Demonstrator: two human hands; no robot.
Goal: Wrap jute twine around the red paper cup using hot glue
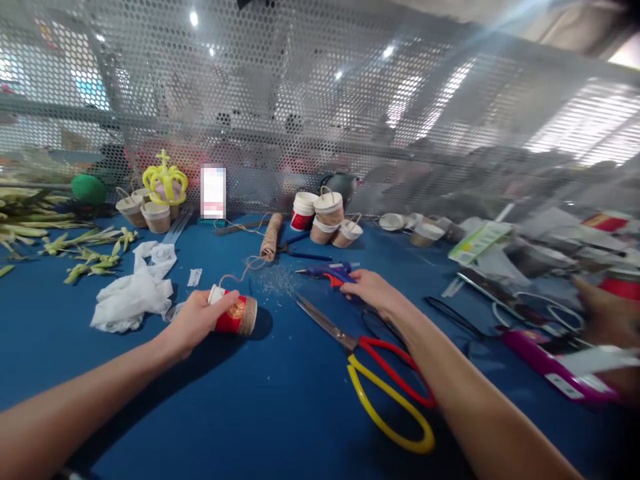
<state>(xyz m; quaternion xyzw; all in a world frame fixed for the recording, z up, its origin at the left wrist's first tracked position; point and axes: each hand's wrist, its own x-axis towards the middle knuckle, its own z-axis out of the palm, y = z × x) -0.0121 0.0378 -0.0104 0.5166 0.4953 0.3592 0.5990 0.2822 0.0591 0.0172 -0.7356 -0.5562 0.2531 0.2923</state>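
My left hand is closed around a red paper cup tipped on its side, its lower end wrapped in brown twine. From the cup a thin strand leads back to a roll of twine. With its fingers around the handle, my right hand grips a blue glue gun with a red trigger; the nozzle points left. Large scissors with one red and one yellow handle lie partly under my right forearm. Clear glue scraps are scattered near the nozzle.
Finished little twine-covered buckets and stacked red cups stand at the back by the perforated metal screen. White cloth lies left. At right, another person's hand is near a purple tool and clutter.
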